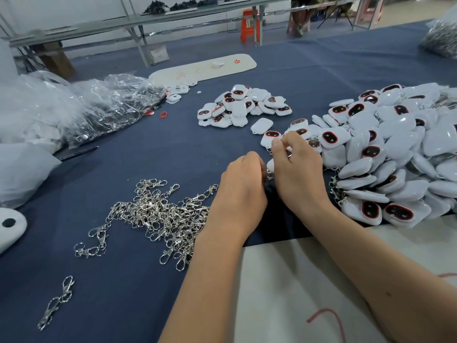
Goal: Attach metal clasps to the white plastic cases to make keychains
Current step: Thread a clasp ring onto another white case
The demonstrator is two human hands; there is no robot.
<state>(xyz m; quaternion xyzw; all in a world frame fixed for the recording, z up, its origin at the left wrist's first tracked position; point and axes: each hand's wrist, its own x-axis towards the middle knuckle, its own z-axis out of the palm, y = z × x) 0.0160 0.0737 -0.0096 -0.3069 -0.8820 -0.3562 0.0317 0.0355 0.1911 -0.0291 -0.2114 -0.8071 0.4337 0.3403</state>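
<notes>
Between the two hands, near the middle of the tabletop, a white plastic case [270, 165] shows only as a sliver, with a bit of metal clasp [269, 176] glinting just below it; most of both is hidden by the knuckles. The left hand [243, 179] is curled with its fingertips turned in toward the clasp, and the right hand [295, 167] is curled over the case, thumb and forefinger pinched together at the top. I judge the case to be light, rigid and smooth-shelled, so it could slip; it is best held by its flat faces, leaving the loop corner free. The clasp looks small, stiff and springy, best pinched by its body so the ring can be worked through. Toward the right edge lies a large heap of finished keychains [385, 154], cases with clasps trailing beneath them. Toward the near-left lies a tangled pile of loose clasps [160, 214], likely to snag one another when one is lifted. Farther back sits a smaller pile of bare cases [243, 106], and clear plastic bags [81, 107] crowd the left edge.
</notes>
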